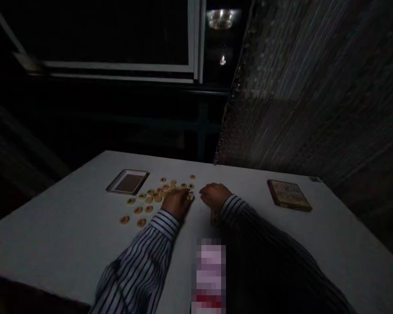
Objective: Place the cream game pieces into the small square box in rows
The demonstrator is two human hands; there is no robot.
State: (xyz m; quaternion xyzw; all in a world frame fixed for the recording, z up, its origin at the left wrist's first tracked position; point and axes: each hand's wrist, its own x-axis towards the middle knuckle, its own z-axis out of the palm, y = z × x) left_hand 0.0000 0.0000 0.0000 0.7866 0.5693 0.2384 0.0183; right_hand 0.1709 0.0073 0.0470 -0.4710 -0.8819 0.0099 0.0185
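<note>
Round wooden xiangqi pieces (148,200), marked in red or dark characters, lie loosely spread on the white table. Beside the pile's right edge is my left hand (177,204), its fingers closed around one xiangqi piece (190,197) that shows at the fingertips. My right hand (216,195) is a short gap to the right, low over the table, with thumb and forefinger apart and nothing visible between them. Under its wrist, partly hidden, is a small group of pieces (214,216) close together.
An open shallow box tray (127,182) lies at the table's left rear. A wooden box lid (290,195) with dark writing rests at the right. A bead-string curtain (275,87) hangs along the right rear edge. The white table (62,231) is dimly lit.
</note>
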